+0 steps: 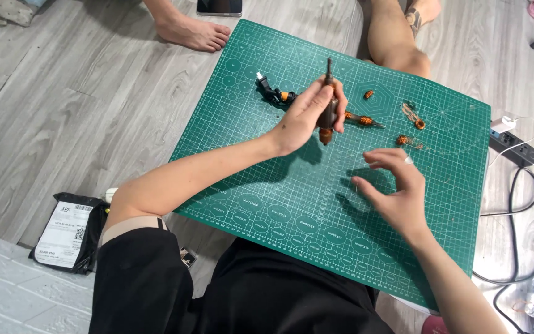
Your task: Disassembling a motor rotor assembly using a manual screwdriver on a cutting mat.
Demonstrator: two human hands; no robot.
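Observation:
My left hand (304, 117) grips a dark brown tool (327, 111) with a thin metal shaft pointing up and an orange end below, held above the green cutting mat (267, 204). To its right, my right hand (395, 192) hovers over the mat with fingers spread and curled, holding nothing. Small orange and black parts lie on the mat's far side: a black piece with an orange tip (274, 94), an orange-wound rod (363, 120), and small orange coils (369, 94) (403, 140).
Another person's bare foot (191, 31) and leg (397, 37) rest at the mat's far edge. A phone (219, 7) lies beyond. A power strip with cables (514, 148) sits right. A black parcel bag (69, 232) lies left.

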